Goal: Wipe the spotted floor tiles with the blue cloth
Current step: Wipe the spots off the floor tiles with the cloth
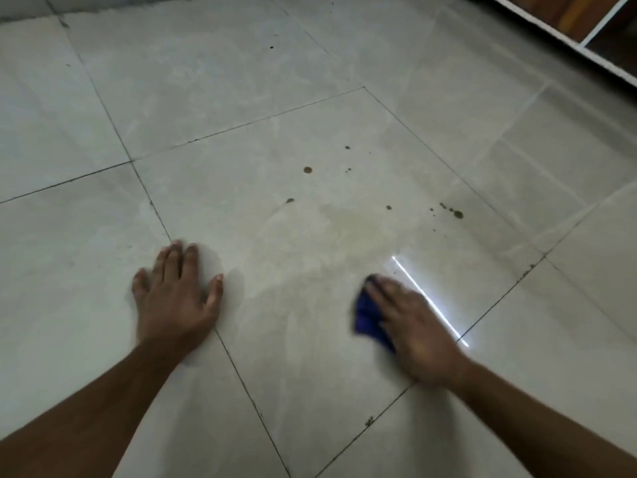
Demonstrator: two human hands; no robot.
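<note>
The blue cloth (367,317) is lying bunched on the floor (310,305), on the near right part of the spotted tile, with its long side running away from the person. No writing is showing on it. The right hand (415,331) is pressing down flat on it, fingers straight, looking blurry. Dark spots (451,212) are sitting farther off on the same tile. The left hand (175,294) is resting flat on the floor, fingers spread, holding nothing. A white shelf (586,39) is standing at the far right corner.
</note>
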